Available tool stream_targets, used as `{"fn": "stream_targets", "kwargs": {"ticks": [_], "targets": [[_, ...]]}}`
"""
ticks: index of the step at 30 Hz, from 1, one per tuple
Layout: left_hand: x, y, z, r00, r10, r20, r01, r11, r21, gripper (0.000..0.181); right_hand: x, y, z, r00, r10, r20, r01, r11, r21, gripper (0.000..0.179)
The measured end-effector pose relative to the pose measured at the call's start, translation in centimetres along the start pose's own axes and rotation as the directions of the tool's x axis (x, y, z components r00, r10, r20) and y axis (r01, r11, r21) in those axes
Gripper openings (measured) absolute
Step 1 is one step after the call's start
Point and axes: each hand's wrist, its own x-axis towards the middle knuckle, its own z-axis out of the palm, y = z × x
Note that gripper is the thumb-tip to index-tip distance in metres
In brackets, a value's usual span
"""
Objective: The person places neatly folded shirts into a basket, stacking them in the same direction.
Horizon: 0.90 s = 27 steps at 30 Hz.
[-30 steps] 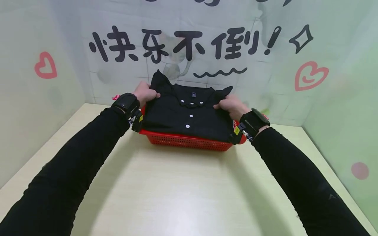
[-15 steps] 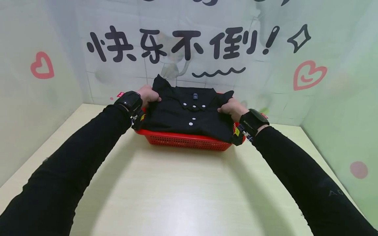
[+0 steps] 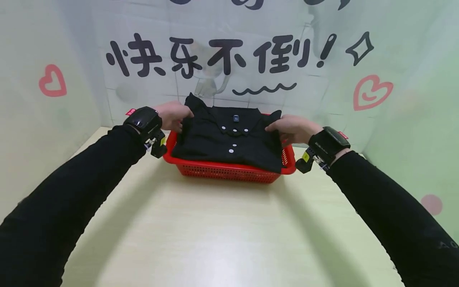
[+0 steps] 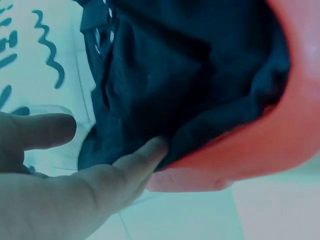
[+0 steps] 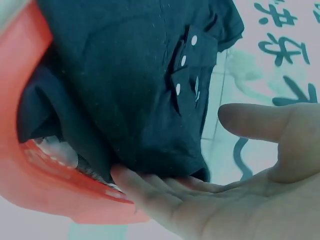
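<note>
A folded black shirt [image 3: 229, 137] with white buttons and a collar lies in the red plastic basket [image 3: 226, 169], its collar end facing the wall. My left hand [image 3: 173, 114] is at the shirt's left shoulder. In the left wrist view its thumb stands apart from the cloth, and a fingertip [image 4: 157, 147] meets the shirt's edge. On the other side my right hand [image 3: 295, 128] is at the right shoulder. The right wrist view shows its thumb raised away and the extended fingers [image 5: 145, 192] along the shirt's edge, beside the basket rim.
The basket stands at the back of a pale wooden table [image 3: 201, 227]. Close behind it hangs a printed wall cloth [image 3: 322, 95] with dark lettering. Side walls [image 3: 32, 119] bound the table left and right. Some light material [image 5: 60, 150] shows under the shirt.
Both hands have let go of the shirt's shoulders and moved outward, left hand leftward and right hand rightward. Before that, the shirt's collar end sank slightly.
</note>
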Motion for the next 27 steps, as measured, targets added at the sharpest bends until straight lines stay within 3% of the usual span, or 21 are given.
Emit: {"fn": "stream_targets", "kwargs": {"ticks": [7,10,14,18,20,23,25,27], "targets": [[-1.7,-0.4,0.5,0.997,0.067,0.05,-0.071,0.993,0.096,0.069,-1.3,0.0,0.3,0.998,-0.067,-0.019,0.064,0.989,-0.132,0.052],[-2.2,-0.6,0.6,0.994,0.093,0.052,-0.098,0.989,0.108,0.059,-1.8,0.0,0.0,0.997,-0.072,0.004,0.072,0.986,-0.153,0.055],[-2.9,-0.9,0.2,0.987,0.133,0.087,-0.14,0.987,0.08,0.053,-2.1,0.0,-1.0,0.998,-0.064,0.025,0.067,0.982,-0.174,0.056],[-3.6,-1.1,-0.7,0.975,0.161,0.152,-0.168,0.985,0.032,0.063,-2.8,0.3,-1.7,0.996,-0.087,0.026,0.09,0.973,-0.214,0.057],[-3.7,-1.5,-1.3,0.974,0.17,0.151,-0.175,0.985,0.015,0.064,-3.3,0.7,-1.9,0.992,-0.124,0.003,0.121,0.964,-0.237,0.055],[-3.9,-2.3,-2.3,0.973,0.195,0.123,-0.193,0.981,-0.022,0.064,-4.4,1.7,-2.1,0.965,-0.251,-0.082,0.214,0.927,-0.309,0.045],[-4.2,-2.9,-3.0,0.972,0.221,0.084,-0.217,0.975,-0.049,0.063,-5.1,2.5,-2.3,0.922,-0.35,-0.168,0.271,0.89,-0.366,0.038],[-4.7,-3.5,-3.8,0.967,0.252,0.039,-0.25,0.967,-0.05,0.062,-5.8,3.4,-2.6,0.866,-0.434,-0.25,0.308,0.855,-0.418,0.034]]}}
